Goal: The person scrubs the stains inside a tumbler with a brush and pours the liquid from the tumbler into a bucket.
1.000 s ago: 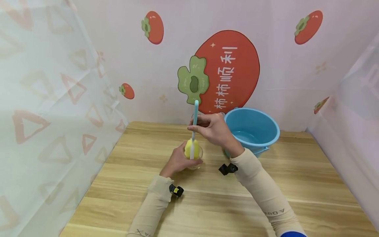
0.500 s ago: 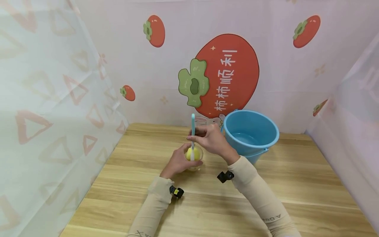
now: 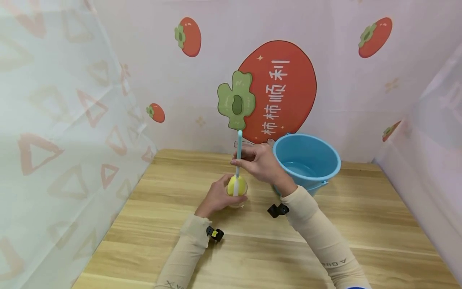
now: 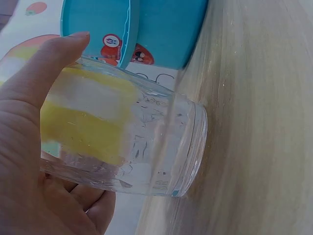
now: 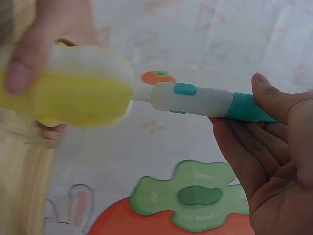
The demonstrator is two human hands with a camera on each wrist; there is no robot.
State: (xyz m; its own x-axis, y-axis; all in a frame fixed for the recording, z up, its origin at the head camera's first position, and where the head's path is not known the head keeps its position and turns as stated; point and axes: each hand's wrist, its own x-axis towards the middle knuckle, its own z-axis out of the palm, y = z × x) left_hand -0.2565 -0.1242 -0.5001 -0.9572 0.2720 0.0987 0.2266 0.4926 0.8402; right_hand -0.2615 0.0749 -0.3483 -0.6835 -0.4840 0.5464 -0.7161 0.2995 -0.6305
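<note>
My left hand (image 3: 218, 196) grips a clear glass cup (image 4: 161, 142), which stands upright on the wooden table. Inside the cup's mouth sits the yellow and white sponge head (image 5: 83, 93) of a cup brush; part of it rises above the rim. With thumb and fingers, my right hand (image 3: 263, 164) pinches the brush's teal and white handle (image 3: 240, 140) above the cup. The handle points up, tilted slightly. In the left wrist view, the sponge fills the upper part of the cup, while the section near the base holds only clear glass or liquid; I cannot tell which.
A light blue bucket (image 3: 306, 146) stands at the back right, just beyond my right wrist. Behind the wooden table (image 3: 151, 224) hangs a pale cloth backdrop (image 3: 346, 80) with persimmon prints. More cloth closes off the left and right sides.
The brush first went down deeper into the cup with my right hand, then came partly back up. My left hand has kept the cup in place. The head view has shifted slightly.
</note>
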